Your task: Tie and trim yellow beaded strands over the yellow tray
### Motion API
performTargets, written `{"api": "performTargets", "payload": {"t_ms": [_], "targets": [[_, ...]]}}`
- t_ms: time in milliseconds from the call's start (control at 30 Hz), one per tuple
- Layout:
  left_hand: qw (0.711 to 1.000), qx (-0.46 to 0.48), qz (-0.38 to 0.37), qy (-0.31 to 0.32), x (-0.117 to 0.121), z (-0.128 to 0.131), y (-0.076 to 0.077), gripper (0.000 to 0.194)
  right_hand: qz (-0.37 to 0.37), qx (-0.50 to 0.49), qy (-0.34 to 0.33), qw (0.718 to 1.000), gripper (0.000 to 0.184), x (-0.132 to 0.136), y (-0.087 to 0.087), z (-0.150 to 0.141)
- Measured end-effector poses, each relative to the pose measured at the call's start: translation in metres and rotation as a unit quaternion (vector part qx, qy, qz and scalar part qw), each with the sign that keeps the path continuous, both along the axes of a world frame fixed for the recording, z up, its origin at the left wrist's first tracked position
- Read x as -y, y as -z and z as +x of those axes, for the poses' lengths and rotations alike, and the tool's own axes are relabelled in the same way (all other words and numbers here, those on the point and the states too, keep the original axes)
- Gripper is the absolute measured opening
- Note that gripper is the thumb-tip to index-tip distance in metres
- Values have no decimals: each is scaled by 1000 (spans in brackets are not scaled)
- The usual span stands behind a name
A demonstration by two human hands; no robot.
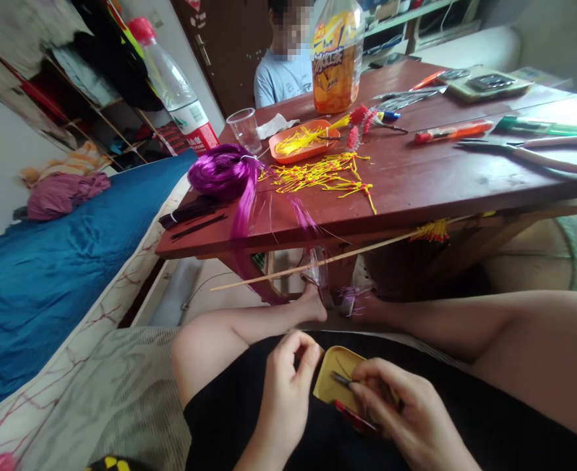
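On my lap lies a small yellow tray (325,386), between my two hands. My left hand (288,386) is at its left edge, thumb and forefinger pinched together; whatever may be between them is too small to make out. My right hand (401,405) reaches over the tray's right side, closed on a small tool with a dark pointed tip (340,379). Its fingers hide most of that tool. Just below the right fingers, at the tray's near edge, shows a red piece (354,418), partly hidden.
The red-brown table (406,176) ahead bears a purple fibre bundle (222,171), yellow stems (318,175), an orange tray (296,156), a tea bottle (337,65) and pliers (524,149). A thin stick (318,263) juts along its front edge. A person (281,75) is behind it.
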State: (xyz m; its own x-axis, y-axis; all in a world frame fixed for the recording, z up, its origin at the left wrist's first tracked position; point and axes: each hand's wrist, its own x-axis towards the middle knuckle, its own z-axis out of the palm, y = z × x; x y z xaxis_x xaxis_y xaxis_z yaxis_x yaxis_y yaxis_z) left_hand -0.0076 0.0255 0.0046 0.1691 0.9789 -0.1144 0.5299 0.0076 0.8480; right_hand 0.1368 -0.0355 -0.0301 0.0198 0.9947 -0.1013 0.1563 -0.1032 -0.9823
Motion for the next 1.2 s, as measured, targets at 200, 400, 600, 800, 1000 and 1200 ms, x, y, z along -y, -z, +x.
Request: {"api": "performTargets", "payload": {"t_ms": [200,400,600,800,1000,1200], "targets": [[994,-1,-52,96,20,12,-5,26,79,59,9,995,16,-5,0,5],[995,-30,34,88,24,14,-1,23,42,57,-50,996,18,-10,-6,7],[980,-79,158,89,30,17,8,23,-17,47,-92,995,23,-11,-12,12],[977,-76,179,92,33,19,11,22,-7,63,-101,993,23,-8,-12,19],[973,-81,192,96,32,18,9,21,55,115,-85,988,21,-7,-10,20],[962,-101,232,98,31,23,12,23,96,134,-52,985,21,-6,-11,19]]}}
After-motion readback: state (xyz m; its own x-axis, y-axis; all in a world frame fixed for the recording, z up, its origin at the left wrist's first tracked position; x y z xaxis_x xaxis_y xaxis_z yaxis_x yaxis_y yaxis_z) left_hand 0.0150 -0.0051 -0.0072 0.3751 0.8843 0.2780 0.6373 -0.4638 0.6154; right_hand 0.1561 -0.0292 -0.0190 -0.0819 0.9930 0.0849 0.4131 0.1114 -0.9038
